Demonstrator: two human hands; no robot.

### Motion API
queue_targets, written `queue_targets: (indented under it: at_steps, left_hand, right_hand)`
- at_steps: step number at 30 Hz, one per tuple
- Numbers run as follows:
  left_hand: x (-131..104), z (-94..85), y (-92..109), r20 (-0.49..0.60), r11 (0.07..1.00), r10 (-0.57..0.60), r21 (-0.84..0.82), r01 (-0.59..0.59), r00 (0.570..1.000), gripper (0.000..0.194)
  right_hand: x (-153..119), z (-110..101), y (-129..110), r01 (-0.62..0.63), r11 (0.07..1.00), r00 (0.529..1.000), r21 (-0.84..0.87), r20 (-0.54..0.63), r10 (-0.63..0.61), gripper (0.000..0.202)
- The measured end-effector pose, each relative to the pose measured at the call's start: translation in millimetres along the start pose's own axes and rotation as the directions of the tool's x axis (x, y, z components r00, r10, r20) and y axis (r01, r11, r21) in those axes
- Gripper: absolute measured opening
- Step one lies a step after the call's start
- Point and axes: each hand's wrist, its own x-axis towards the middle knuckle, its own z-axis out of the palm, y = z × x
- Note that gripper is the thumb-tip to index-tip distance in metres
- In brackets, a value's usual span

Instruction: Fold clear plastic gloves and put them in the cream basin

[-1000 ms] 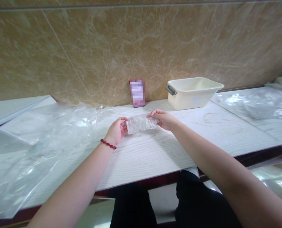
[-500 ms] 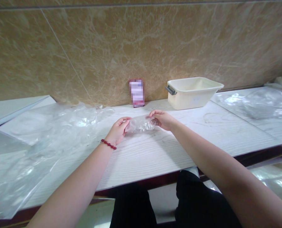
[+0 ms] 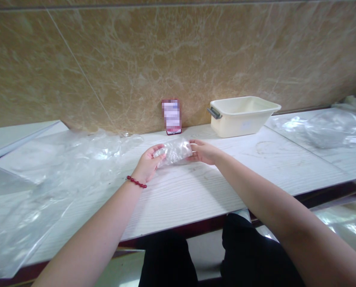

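A small clear plastic bag, crinkled and shiny, is held between both hands just above the white wood-grain table. My left hand, with a red bead bracelet at the wrist, pinches the bag's left end between thumb and fingers. At its right end, my right hand grips the bag's edge, with some fingertips behind the plastic. Whatever the bag may contain cannot be made out.
A phone leans upright against the marble wall. Right of it stands a cream plastic bin with a grey handle. Clear plastic sheets cover the left side, and more plastic lies at the far right.
The small bag has been turned, so more of its face shows and its right end sits slightly higher. The fingers of my right hand have shifted along its edge.
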Motion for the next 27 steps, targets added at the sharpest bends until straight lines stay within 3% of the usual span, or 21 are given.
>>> queue_targets:
  at_steps: [3,6,12,20,27]
  left_hand:
    - [-0.9,1.4,1.3,0.004,0.998,0.059,0.002,-0.059,0.998,0.039]
    - [-2.0,3.0,2.3,0.010,0.997,0.081,-0.007,-0.081,0.997,0.039]
    - [-2.4,3.1,2.0,0.024,0.997,0.072,0.015,-0.073,0.997,0.042]
    - [-1.4,2.0,-0.2,0.042,0.997,0.031,0.065,-0.033,0.999,0.048]
    - [-1.1,-0.6,-3.0,0.135,0.995,-0.074,0.071,0.065,0.988,0.054]
  right_hand:
    - [-0.8,0.9,2.8,-0.101,0.991,0.993,-0.087,0.044,0.105,0.022]
    - [-0.9,1.2,4.7,-0.119,0.983,0.989,-0.142,0.065,0.129,0.021]
    - [0.3,1.6,4.3,-0.025,0.979,0.999,-0.204,-0.043,0.016,0.027]
    - [3.5,1.9,3.0,0.087,0.928,0.975,-0.361,-0.161,-0.154,0.032]
    - [2.7,-0.9,-0.4,0.036,0.901,0.972,-0.431,-0.193,-0.132,0.035]
